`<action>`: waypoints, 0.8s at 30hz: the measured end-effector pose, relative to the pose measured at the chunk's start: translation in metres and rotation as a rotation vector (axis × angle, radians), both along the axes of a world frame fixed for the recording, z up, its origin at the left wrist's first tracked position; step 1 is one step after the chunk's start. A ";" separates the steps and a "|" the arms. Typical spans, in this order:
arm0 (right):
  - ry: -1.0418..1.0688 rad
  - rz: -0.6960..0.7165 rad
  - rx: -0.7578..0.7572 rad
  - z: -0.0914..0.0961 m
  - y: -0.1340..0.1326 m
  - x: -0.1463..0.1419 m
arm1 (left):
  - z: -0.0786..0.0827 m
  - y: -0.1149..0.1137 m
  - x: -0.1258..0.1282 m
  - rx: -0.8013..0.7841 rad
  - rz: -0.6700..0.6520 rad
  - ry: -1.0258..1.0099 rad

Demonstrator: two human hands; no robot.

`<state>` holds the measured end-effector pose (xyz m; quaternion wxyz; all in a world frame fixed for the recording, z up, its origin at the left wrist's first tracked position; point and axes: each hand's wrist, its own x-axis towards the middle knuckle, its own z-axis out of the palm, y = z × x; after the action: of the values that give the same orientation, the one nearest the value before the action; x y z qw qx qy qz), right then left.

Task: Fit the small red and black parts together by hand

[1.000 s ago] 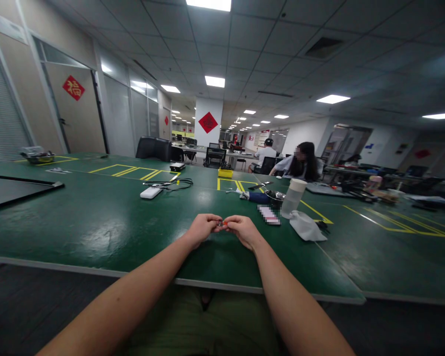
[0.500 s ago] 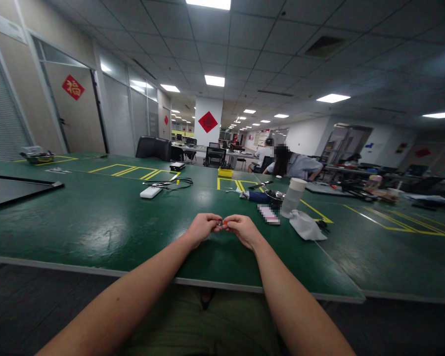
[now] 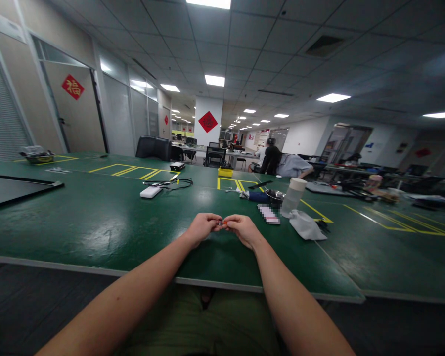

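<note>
Both hands meet just above the green table (image 3: 107, 232), fingertips almost touching. My left hand (image 3: 202, 229) pinches a small dark, partly shiny piece (image 3: 219, 223) between thumb and fingers. My right hand (image 3: 243, 229) pinches a small orange piece (image 3: 225, 222) right beside it. The two pieces are close together, but whether they are joined I cannot tell. Fingers cover most of both, and they are too small to name.
To the right lie a phone (image 3: 269, 214), a white bottle (image 3: 293, 197), a white cloth pouch (image 3: 306, 226) and a metal bowl (image 3: 275, 198). A white power bank (image 3: 151, 191) with black cable lies ahead left. A dark panel (image 3: 18, 190) rests far left. Another person (image 3: 287, 164) leans beyond the table.
My hands and the small pieces hold nearly the same position. The person beyond the table has shifted to the left.
</note>
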<state>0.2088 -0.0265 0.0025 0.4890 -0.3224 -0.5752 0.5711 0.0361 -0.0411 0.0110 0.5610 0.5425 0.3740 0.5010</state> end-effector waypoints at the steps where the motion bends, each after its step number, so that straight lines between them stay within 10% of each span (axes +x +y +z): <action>1: -0.002 0.002 -0.003 0.000 0.000 0.000 | 0.000 0.000 0.000 0.003 0.001 0.003; 24: 0.014 0.012 -0.008 0.003 -0.004 -0.001 | -0.002 0.002 0.000 0.035 0.000 0.032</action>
<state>0.2073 -0.0304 0.0058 0.4881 -0.3168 -0.5715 0.5787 0.0359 -0.0386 0.0087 0.5456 0.5602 0.3741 0.4985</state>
